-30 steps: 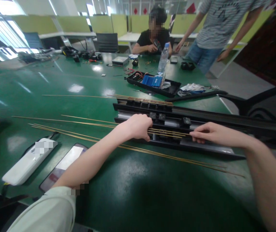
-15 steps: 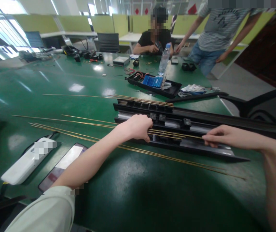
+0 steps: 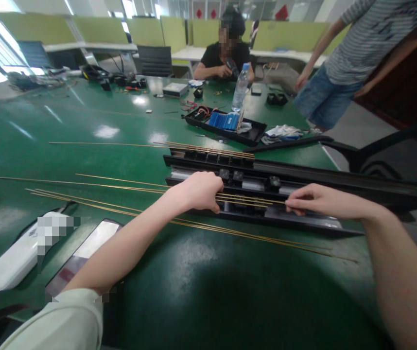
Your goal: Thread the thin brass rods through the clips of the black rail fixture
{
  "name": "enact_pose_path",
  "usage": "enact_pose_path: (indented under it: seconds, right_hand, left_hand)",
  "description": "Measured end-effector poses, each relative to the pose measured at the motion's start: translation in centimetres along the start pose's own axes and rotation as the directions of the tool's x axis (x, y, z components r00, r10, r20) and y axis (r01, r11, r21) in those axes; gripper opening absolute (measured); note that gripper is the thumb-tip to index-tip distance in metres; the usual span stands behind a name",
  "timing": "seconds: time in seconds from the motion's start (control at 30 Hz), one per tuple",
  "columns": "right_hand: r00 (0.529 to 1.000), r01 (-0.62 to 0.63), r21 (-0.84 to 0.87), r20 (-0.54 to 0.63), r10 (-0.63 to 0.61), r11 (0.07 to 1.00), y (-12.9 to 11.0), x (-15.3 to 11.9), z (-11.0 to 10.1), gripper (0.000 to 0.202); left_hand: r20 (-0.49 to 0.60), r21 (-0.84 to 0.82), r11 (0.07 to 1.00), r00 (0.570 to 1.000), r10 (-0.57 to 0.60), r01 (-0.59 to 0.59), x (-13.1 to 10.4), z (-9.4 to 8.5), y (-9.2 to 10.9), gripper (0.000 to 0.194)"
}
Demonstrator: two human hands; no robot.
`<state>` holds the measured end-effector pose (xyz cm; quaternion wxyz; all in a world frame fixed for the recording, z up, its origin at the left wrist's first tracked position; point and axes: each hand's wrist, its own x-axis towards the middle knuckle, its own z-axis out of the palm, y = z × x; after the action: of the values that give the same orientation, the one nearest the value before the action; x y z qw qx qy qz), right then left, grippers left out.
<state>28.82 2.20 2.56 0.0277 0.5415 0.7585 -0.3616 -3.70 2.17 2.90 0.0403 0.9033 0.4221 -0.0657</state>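
A long black rail assembly (image 3: 303, 175) lies across the green table (image 3: 84, 116), with grey channels and small black clips. Thin brass rods (image 3: 248, 199) run along its near channel. My left hand (image 3: 201, 190) is curled over the rods at the rail's left part, gripping them. My right hand (image 3: 312, 200) pinches the same rods further right, fingertips on the rail's near channel. More brass rods (image 3: 95, 183) lie loose on the table to the left, and others (image 3: 267, 239) in front of the rail.
A white device (image 3: 11, 255) and a phone (image 3: 84, 250) lie near left. A black tray (image 3: 226, 125) with blue parts and a water bottle (image 3: 240, 88) stand beyond the rail. One person sits at the far side; another in a striped shirt stands far right. A chair arm (image 3: 376, 146) is right.
My right hand slid right along the rods, then back left toward my left hand. The view shifted slightly left. My left hand kept its grip.
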Motion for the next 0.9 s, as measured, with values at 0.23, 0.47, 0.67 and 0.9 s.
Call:
enact_pose_path:
  seconds: [0.23,0.47,0.67,0.9]
  right_hand:
    - [0.98,0.174,0.149,0.072,-0.186,0.974,-1.0,1.0,1.1,0.048]
    - [0.98,0.179,0.171,0.051,-0.19,0.969,-1.6,1.1,1.6,0.053]
    - [0.975,0.214,0.192,0.009,-0.22,0.958,-1.2,1.3,2.0,0.054]
    - [0.985,0.157,0.18,-0.094,-0.142,0.971,-1.7,1.6,3.0,0.057]
  left_hand:
    - [0.01,0.013,1.0,1.0,-0.001,0.001,0.8,-0.2,0.7,0.044]
    - [0.035,0.016,1.0,0.999,-0.008,0.008,1.1,-0.3,1.1,0.045]
    - [0.041,0.019,1.0,0.999,-0.015,0.014,1.3,-0.3,1.2,0.051]
    - [0.052,0.029,0.999,0.999,-0.017,0.016,1.5,-0.3,1.5,0.045]
